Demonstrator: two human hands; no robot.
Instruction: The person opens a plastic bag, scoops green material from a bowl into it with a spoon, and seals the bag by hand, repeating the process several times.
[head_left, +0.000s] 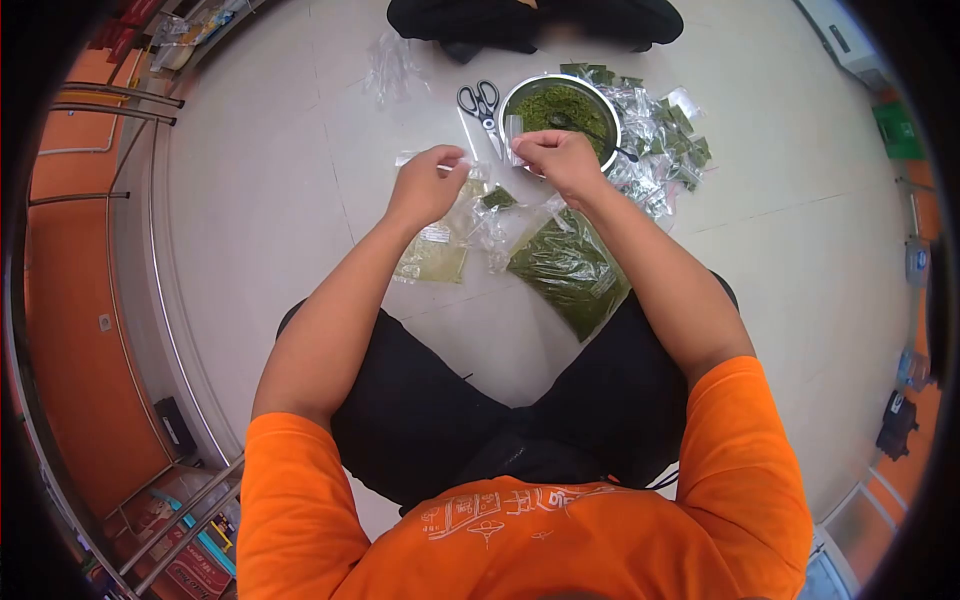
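My right hand point(565, 162) pinches a small clear plastic bag point(515, 128) in front of a steel bowl's rim point(612, 100). In the bowl is green chopped or ground food point(545, 105), with a dark-handled spoon point(590, 132) resting in it. My left hand point(428, 188) hovers to the left, fingertips drawn together; whether they grip any clear film cannot be made out. Scissors point(485, 108) with grey-black handles lie between the hands and beyond them. Below the hands are a small green packet point(498, 198), a pale yellowish bag point(430, 258) and a large bag of green food point(570, 268).
Filled green packets point(685, 140) and crumpled clear plastic point(640, 185) spread to the right of the bowl. More thin clear bags point(392, 68) lie at the upper left. Another person's dark-clothed legs point(600, 22) are across the floor. Metal racks point(120, 108) stand at left.
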